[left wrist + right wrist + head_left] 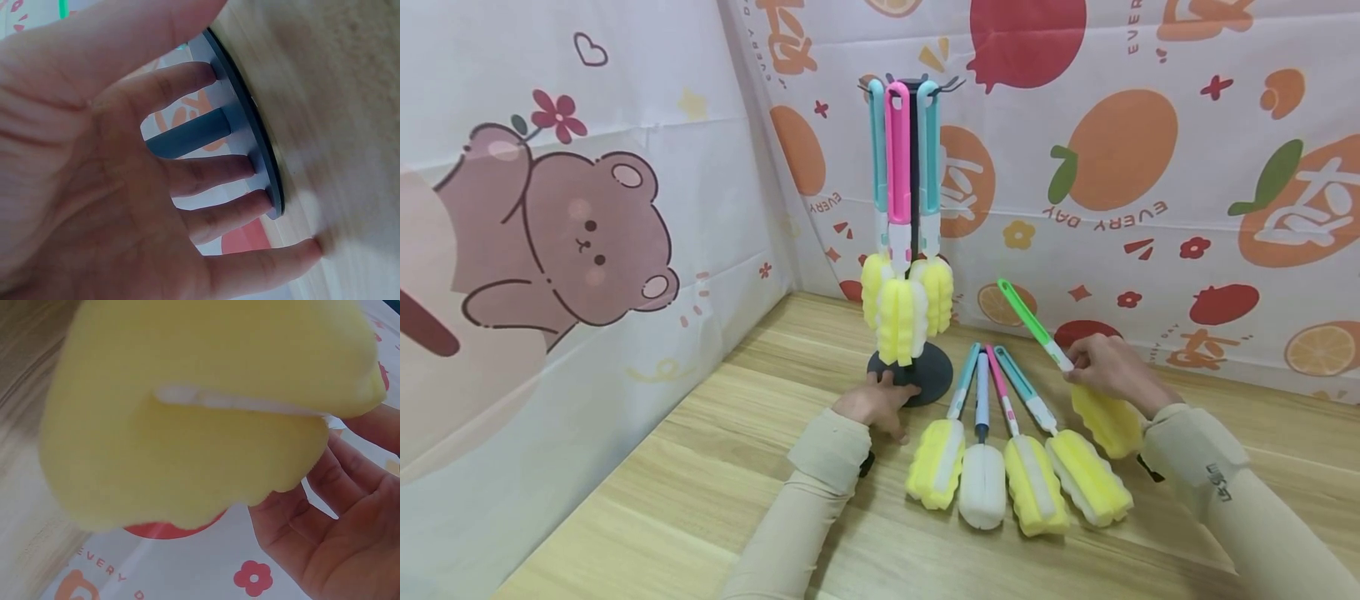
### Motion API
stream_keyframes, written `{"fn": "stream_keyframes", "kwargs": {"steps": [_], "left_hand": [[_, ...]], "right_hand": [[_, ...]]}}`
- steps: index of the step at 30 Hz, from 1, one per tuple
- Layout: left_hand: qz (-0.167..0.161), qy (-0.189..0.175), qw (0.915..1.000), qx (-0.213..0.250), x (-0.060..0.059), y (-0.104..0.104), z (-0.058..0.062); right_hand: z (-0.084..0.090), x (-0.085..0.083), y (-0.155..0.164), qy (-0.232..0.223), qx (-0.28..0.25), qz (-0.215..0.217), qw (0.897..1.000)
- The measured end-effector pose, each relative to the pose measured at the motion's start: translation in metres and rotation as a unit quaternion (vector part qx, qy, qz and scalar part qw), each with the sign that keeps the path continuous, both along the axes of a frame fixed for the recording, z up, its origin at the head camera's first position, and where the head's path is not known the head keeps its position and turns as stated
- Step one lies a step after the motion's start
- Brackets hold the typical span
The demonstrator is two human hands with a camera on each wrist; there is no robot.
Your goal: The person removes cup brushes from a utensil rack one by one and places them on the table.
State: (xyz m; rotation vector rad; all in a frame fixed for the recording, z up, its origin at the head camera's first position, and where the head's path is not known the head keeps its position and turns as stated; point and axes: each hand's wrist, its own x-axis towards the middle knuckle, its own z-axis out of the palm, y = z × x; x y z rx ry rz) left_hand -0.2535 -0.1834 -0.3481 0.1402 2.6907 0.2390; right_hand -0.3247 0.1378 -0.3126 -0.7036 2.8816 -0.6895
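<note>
My right hand (1112, 367) pinches a sponge bottle brush with a green handle (1028, 315) near where the handle meets its yellow sponge head. The brush is tilted, its handle pointing up and left; the yellow sponge (187, 450) fills much of the right wrist view. With fingers spread, my left hand (872, 407) rests its fingertips on the round black base (936, 375) of an upright stand, the little finger on the tabletop in the left wrist view. From the stand's hooks hang a pink-handled brush (898, 158) and two teal-handled ones (929, 154), sponges down.
On the wooden table (715, 467), several brushes lie fanned out between my hands: a left teal one (936, 462), a white-sponged one (982, 487), a pink one (1036, 492) and a right teal one (1090, 479). Printed cloth (1112, 250) hangs behind and at left.
</note>
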Motion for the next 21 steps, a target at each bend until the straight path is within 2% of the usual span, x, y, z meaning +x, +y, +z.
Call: {"fn": "stream_keyframes", "kwargs": {"steps": [10, 21], "left_hand": [[0.001, -0.006, 1.0, 0.003, 0.0, -0.001, 0.001], [0.002, -0.01, 0.9999, 0.008, -0.001, 0.0, 0.0]], "right_hand": [[-0.004, 0.0, 0.005, -0.005, 0.012, 0.011, 1.0], [-0.011, 0.001, 0.012, -0.034, 0.043, 0.03, 0.998]]}}
